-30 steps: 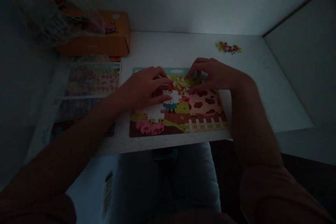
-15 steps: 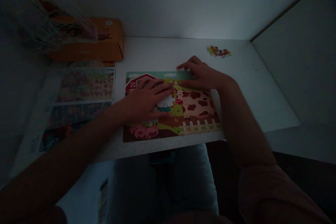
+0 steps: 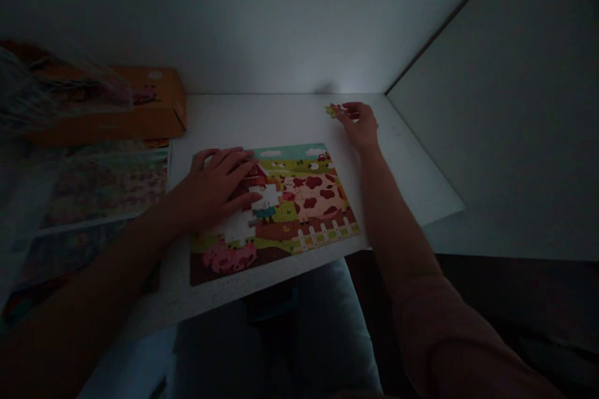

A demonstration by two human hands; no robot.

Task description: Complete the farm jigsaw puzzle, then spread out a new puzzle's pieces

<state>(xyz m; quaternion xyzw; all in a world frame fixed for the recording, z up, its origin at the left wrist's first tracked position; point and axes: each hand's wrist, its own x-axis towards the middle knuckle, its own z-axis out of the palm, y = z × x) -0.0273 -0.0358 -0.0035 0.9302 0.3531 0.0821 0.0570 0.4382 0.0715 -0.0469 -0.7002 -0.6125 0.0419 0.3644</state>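
My left hand (image 3: 213, 190) lies open, fingers spread on the farm jigsaw puzzle (image 3: 316, 196), pinning it steady; right fingers (image 3: 350, 110) curl at loose puzzle pieces (image 3: 333, 111) (grip unclear).

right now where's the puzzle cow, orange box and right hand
Puzzle cow (image 3: 316, 196), head view, point on its spotted body.
Orange box (image 3: 161, 111), head view, point on its top.
Right hand (image 3: 360, 128), head view, point on its back.
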